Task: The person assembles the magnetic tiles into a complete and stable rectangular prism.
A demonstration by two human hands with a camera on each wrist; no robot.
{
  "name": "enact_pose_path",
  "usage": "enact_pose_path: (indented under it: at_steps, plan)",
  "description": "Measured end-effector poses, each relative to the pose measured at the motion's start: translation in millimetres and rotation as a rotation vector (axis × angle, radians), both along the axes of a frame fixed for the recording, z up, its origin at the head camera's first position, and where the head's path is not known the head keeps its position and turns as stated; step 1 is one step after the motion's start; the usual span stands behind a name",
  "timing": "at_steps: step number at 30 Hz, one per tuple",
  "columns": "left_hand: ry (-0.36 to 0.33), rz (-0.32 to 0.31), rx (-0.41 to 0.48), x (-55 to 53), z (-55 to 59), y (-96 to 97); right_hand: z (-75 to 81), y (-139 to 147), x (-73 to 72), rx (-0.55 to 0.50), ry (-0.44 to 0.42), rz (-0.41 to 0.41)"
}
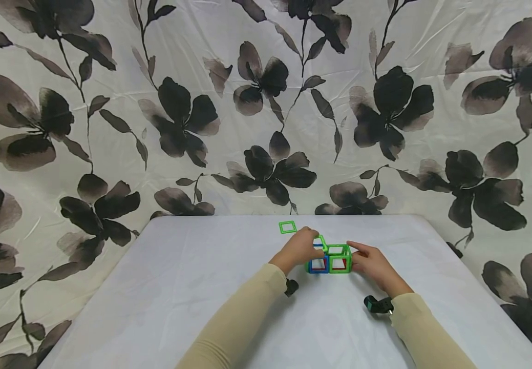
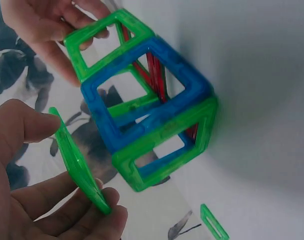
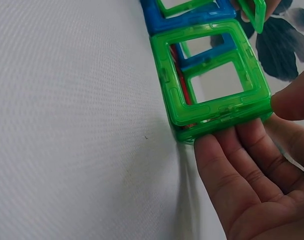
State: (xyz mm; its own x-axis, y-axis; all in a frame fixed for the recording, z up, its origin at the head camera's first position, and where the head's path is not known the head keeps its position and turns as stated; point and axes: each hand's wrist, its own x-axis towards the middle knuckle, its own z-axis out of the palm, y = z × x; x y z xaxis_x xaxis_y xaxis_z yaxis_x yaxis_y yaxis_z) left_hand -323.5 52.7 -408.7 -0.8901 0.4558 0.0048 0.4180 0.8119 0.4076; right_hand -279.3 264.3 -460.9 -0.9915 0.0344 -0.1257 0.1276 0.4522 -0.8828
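Two open-framed cubes of magnetic building tiles stand joined side by side on the white table. The one on the left has a blue front tile (image 2: 101, 112); the other shows a green front tile (image 3: 166, 85). Red tiles (image 2: 154, 75) show inside. My left hand (image 1: 299, 249) pinches a loose green square tile (image 2: 77, 160) between thumb and fingers, beside the blue-fronted cube and apart from it. At the right end, my right hand (image 1: 373, 264) rests its nearly straight fingers against the green side, the thumb at an upper corner.
Another green square tile (image 1: 287, 223) lies flat near the back edge of the white table (image 1: 178, 287). Behind the table hangs a white cloth (image 1: 229, 133) with dark flowers. Each wrist carries a small black camera (image 1: 378, 305).
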Motion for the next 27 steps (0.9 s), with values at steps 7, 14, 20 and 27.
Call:
enact_pose_path:
  at_steps: [7, 14, 20, 27]
  plan:
    - [0.009, 0.003, 0.001, 3.5, -3.5, 10.9, -0.3, 1.0, 0.5, -0.008, 0.004, 0.022]
    - [-0.002, -0.011, 0.006, 6.1, -5.7, 20.8, -0.1, 0.5, 1.7, 0.011, 0.002, 0.014]
    - [0.022, -0.061, -0.024, 5.3, -8.6, 25.9, 0.2, 1.5, 1.5, -0.011, 0.019, 0.026]
    - [0.026, -0.089, -0.031, 3.6, -14.0, 32.6, 0.4, 1.9, 0.5, -0.009, 0.028, 0.026]
